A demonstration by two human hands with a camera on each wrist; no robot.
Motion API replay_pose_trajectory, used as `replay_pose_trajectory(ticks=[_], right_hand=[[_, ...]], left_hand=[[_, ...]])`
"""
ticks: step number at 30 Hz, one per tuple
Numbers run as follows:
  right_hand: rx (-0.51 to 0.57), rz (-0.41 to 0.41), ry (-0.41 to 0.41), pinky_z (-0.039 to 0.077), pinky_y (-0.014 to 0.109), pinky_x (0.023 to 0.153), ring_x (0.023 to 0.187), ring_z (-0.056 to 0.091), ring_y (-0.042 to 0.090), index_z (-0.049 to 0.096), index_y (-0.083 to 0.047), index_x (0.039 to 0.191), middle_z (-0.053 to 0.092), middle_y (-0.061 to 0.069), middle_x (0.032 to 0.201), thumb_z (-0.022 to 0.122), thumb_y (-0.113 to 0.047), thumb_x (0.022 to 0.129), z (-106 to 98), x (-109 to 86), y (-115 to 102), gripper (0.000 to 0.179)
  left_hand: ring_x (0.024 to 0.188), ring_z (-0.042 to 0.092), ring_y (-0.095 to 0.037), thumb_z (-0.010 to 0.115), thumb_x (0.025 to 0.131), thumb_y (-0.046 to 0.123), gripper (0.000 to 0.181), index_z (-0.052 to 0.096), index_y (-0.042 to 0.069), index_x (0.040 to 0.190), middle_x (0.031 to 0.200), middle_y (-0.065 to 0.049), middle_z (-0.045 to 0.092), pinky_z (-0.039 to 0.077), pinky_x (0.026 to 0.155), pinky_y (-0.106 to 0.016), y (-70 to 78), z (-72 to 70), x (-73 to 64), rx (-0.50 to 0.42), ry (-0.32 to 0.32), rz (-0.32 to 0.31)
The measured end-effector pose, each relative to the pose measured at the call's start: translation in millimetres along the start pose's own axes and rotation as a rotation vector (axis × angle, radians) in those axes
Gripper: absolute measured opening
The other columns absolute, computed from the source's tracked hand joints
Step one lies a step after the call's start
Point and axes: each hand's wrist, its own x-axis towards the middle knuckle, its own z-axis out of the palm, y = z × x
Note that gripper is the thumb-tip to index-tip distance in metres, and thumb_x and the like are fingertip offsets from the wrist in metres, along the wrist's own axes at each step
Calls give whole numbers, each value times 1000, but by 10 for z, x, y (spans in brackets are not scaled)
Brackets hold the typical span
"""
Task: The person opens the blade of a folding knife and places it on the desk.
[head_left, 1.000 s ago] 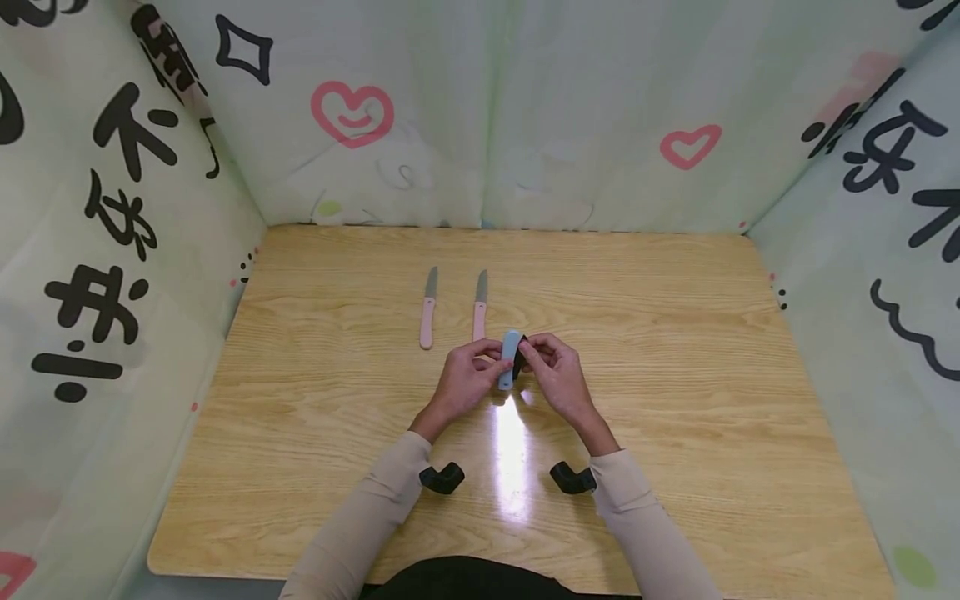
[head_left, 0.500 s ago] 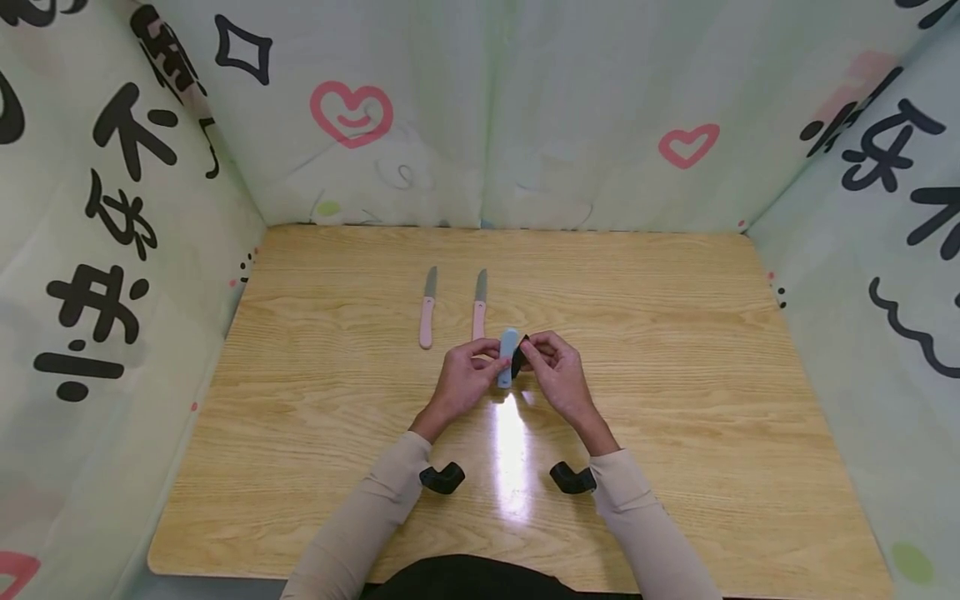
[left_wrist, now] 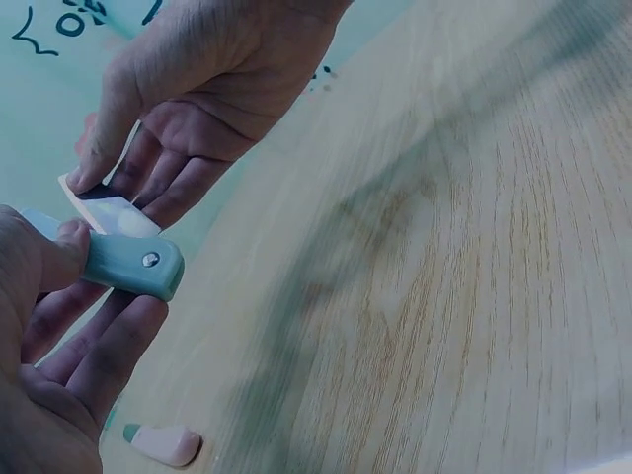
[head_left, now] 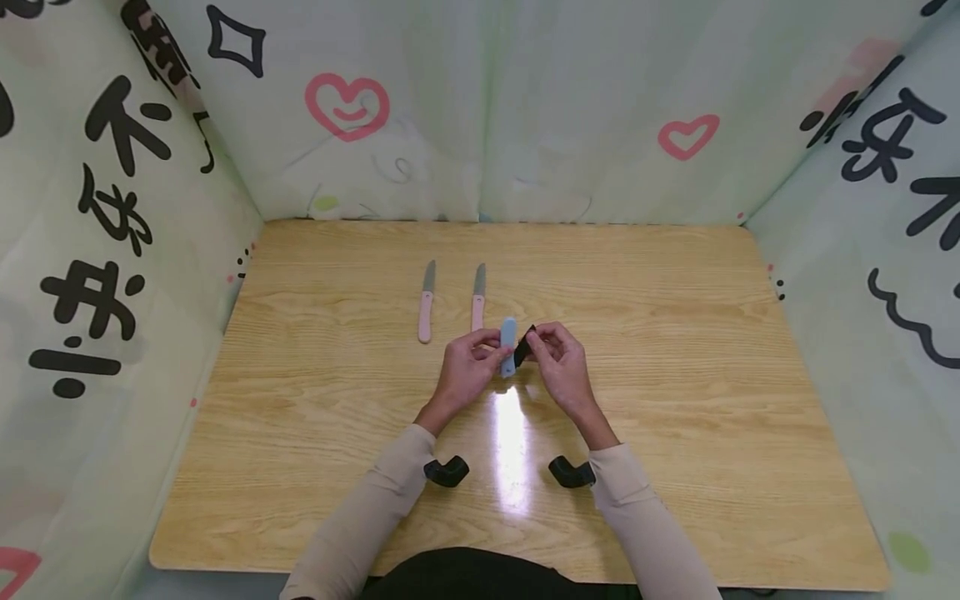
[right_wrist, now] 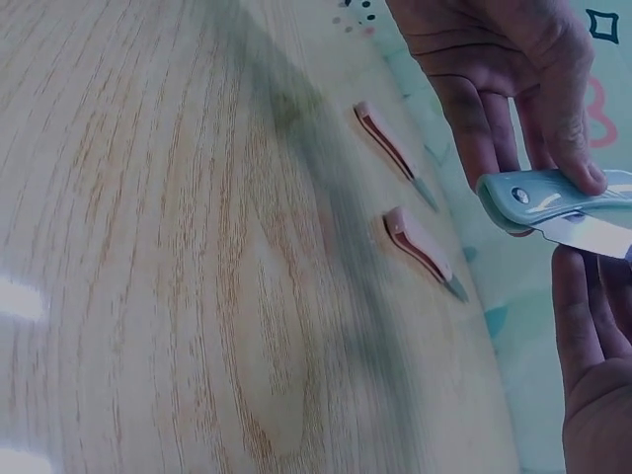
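Note:
Above the table, my left hand [head_left: 467, 368] grips the light blue handle [head_left: 508, 332] of a folding knife, thumb on one side and fingers on the other. My right hand [head_left: 564, 367] pinches the knife's blade [head_left: 524, 348] near its tip. The blade stands out partway from the handle at a narrow angle. It looks dark in the head view and bright silver in the right wrist view, where a round rivet shows at the handle's end. Beyond the hands lie two unfolded knives with pink handles, one on the left [head_left: 425, 317] and one nearer the hands [head_left: 477, 310].
Both knives lie on a wood-grain table [head_left: 675, 400], blades toward the back. Pale printed curtains [head_left: 585, 108] enclose its back and both sides. A black curved piece sits by each wrist, the left one [head_left: 447, 472] and the right one [head_left: 572, 473].
The blade has swung a little farther from the handle, its tip toward the right with my right hand. My left hand keeps its grip; the head view has tilted slightly.

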Motion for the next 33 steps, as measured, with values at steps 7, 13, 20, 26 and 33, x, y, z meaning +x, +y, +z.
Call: replay_pose_trajectory(ticks=[7, 13, 20, 26, 33], right_hand=[[-17, -6, 48, 57, 41, 81, 84, 68, 15, 54, 18, 106, 63, 26, 98, 57, 6, 102, -10, 3, 29, 14], [-63, -28, 78, 54, 26, 78, 83, 65, 16, 57, 18, 103, 65, 27, 95, 58, 4, 101, -45, -16, 35, 14], [-84, -40, 73, 46, 20, 66, 80, 65, 25, 58, 18, 102, 64, 34, 92, 57, 4, 102, -68, -17, 24, 14], [-60, 0, 69, 47, 19, 67, 80, 65, 20, 54, 18, 104, 59, 41, 96, 54, 4, 104, -104, -7, 143, 14], [-64, 12, 84, 53, 26, 76, 80, 65, 12, 56, 11, 104, 61, 37, 96, 56, -7, 105, -129, 9, 352, 18]], left_hand=[[85, 74, -21, 73, 94, 3, 20, 71, -4, 113, 97, -11, 70, 58, 66, -30, 4, 19, -3, -24, 41, -7], [85, 74, -21, 72, 94, 2, 18, 71, -4, 112, 98, -11, 69, 58, 67, -30, 17, 17, 10, -31, 56, -1], [87, 73, -24, 72, 94, -1, 19, 71, -5, 112, 99, -13, 69, 60, 69, -34, 41, 12, 25, -82, 109, -36], [86, 74, -26, 71, 93, -5, 18, 71, -8, 111, 96, -15, 70, 60, 70, -36, 43, 17, 42, -137, 173, -52], [86, 73, -24, 71, 92, -6, 22, 70, -11, 113, 95, -14, 68, 59, 70, -34, 52, 9, 69, -272, 255, -112]])
